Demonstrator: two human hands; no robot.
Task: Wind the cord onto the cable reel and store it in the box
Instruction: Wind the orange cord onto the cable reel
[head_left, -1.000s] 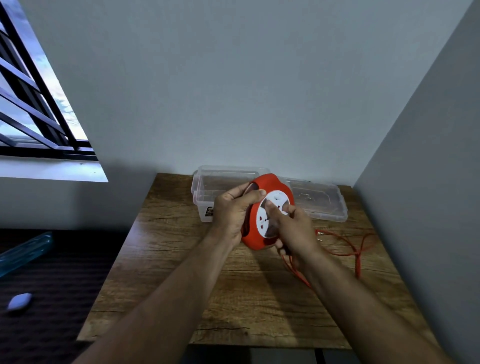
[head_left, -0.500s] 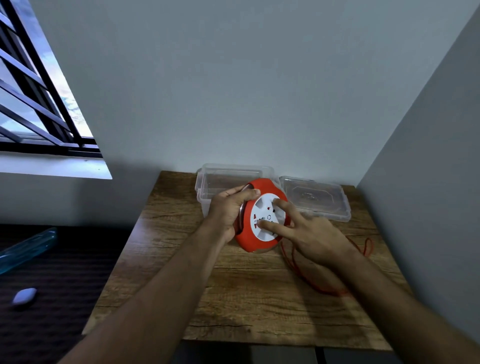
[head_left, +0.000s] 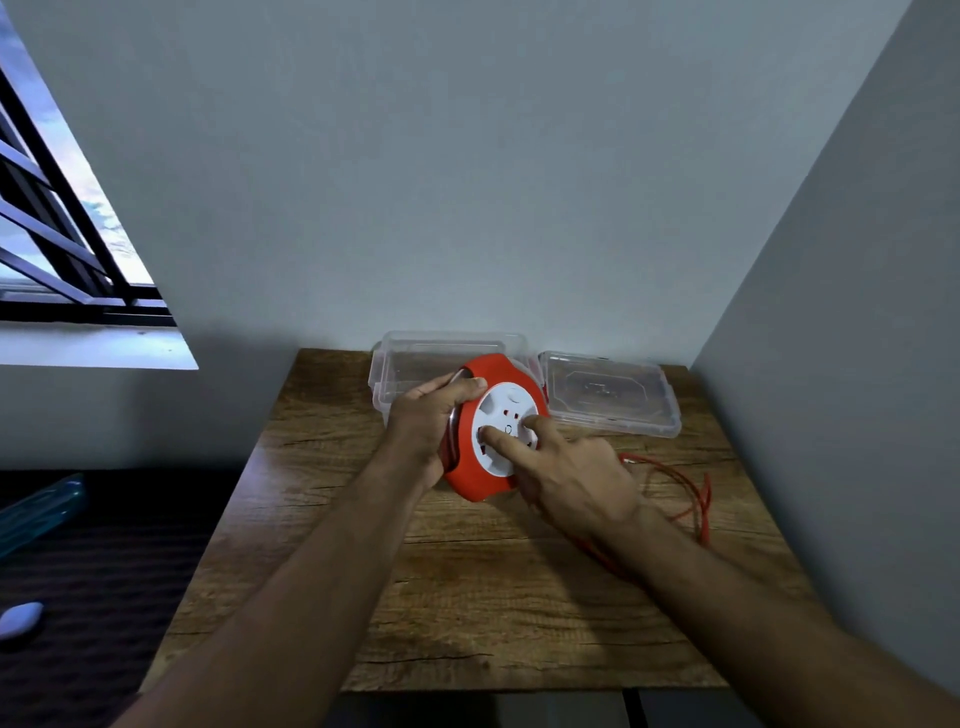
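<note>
A wooden bench (head_left: 467, 597) sits in a corner of plain grey walls (head_left: 467, 182); a barred window (head_left: 57, 249) admits daylight at left.

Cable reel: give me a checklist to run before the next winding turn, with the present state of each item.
1. Left hand gripping cable reel rim: ok.
2. Right hand fingertips on the white face: ok.
3. Cord fully wound: not ok, loops lie on the table.
4. Cord free of knots: cannot tell.
5. Box open: ok.
6. Lid clear of box: ok, beside it.
</note>
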